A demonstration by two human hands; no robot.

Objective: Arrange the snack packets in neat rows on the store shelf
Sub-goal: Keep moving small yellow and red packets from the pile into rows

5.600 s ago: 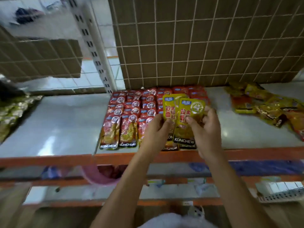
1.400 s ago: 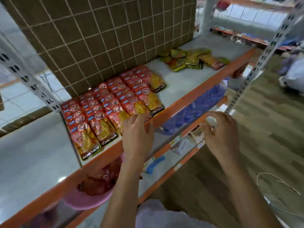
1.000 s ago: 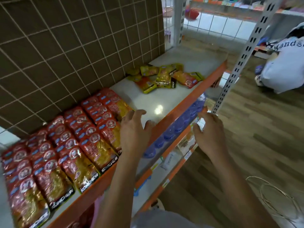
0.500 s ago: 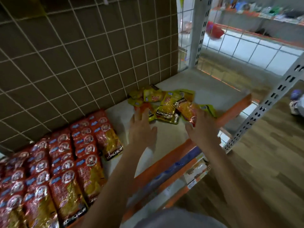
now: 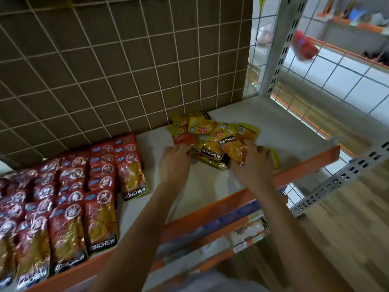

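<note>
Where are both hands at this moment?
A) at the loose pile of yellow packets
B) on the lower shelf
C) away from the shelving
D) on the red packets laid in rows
A: the left hand and right hand both reach the jumbled yellow packets, apart from the red rows.

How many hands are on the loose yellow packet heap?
2: left hand at the heap's left edge, right hand on its front right; grips unclear.
</note>
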